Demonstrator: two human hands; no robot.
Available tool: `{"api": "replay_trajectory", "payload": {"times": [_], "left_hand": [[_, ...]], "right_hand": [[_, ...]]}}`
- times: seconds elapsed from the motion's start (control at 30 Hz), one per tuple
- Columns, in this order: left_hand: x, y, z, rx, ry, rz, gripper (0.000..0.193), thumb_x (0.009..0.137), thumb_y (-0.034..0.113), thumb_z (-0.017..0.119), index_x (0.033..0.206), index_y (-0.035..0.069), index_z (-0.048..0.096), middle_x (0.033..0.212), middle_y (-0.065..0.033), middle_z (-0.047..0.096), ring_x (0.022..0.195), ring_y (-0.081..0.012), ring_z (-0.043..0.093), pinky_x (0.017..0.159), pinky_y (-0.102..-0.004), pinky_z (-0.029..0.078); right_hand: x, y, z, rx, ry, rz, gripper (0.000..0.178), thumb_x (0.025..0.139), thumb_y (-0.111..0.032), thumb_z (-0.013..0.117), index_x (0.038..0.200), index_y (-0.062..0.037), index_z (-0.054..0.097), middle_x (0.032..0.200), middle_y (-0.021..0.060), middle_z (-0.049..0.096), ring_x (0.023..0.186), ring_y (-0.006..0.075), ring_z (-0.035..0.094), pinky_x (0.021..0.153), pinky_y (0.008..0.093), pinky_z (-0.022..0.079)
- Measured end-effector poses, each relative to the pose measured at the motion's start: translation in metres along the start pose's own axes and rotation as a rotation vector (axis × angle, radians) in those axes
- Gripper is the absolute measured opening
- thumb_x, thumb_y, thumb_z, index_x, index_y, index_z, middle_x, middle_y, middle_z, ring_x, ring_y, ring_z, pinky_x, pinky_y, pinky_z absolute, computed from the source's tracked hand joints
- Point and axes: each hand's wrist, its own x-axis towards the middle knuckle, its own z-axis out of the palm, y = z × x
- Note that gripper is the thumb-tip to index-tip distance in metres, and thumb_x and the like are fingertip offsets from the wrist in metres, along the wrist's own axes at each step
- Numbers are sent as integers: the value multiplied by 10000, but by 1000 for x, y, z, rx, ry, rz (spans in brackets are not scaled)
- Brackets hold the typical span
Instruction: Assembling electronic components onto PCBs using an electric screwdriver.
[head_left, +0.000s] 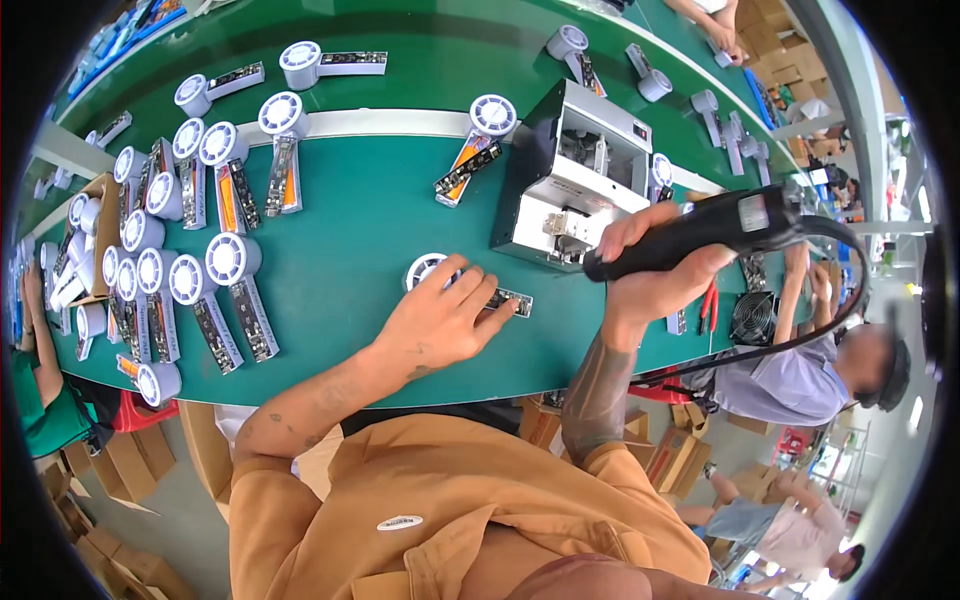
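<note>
My left hand (432,322) rests over a white handheld fan (424,268) lying on the green bench, its fingers closed around it. The round head pokes out above my knuckles, and the opened handle with a dark circuit board (514,301) shows past my fingertips; the rest is hidden beneath the hand. Wrapped in my right hand (665,280) is a black corded electric screwdriver (715,228), held tilted with its front end to the left. That end is close to the front of a grey-and-black screw feeder (590,190); I cannot tell whether they touch.
Several opened fans (232,258) crowd the left side, by a cardboard box (100,190). One fan (493,116) lies left of the feeder. Red-handled pliers (708,306) and a black cooling fan (754,318) lie to the right. A co-worker (790,375) sits there; the cable loops nearby.
</note>
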Motion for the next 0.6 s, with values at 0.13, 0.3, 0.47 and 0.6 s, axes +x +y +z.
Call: {"api": "replay_trajectory", "payload": {"times": [0.13,0.3,0.47,0.6], "left_hand": [[0,1,-1,1,-12,-3,311,771,135,650,1068,153,742,1046,-93,661,982,-238,611,949,-418,487],[1,0,0,8,8,-14,290,781,141,654,1056,156,747,1046,-90,667,983,-232,613,952,-411,484],[2,1,0,3,7,-21,280,792,148,657,1055,160,753,1049,-88,669,985,-226,615,953,-414,482],[2,1,-1,10,-4,-21,282,797,155,654,1060,170,755,1052,-88,671,989,-228,615,956,-420,482]], "right_hand": [[-26,6,-13,63,-37,167,924,821,-924,295,768,-20,477,559,66,440,455,190,464,441,299,398],[-33,14,-18,173,-36,183,896,847,-886,340,889,-1,471,603,78,472,459,198,489,443,311,417],[-30,9,-4,60,18,239,918,812,-934,283,737,-37,463,558,57,428,470,181,482,467,313,422],[-33,14,-12,102,-36,239,925,805,-940,271,768,-38,469,601,50,448,470,169,485,445,301,409]]}}
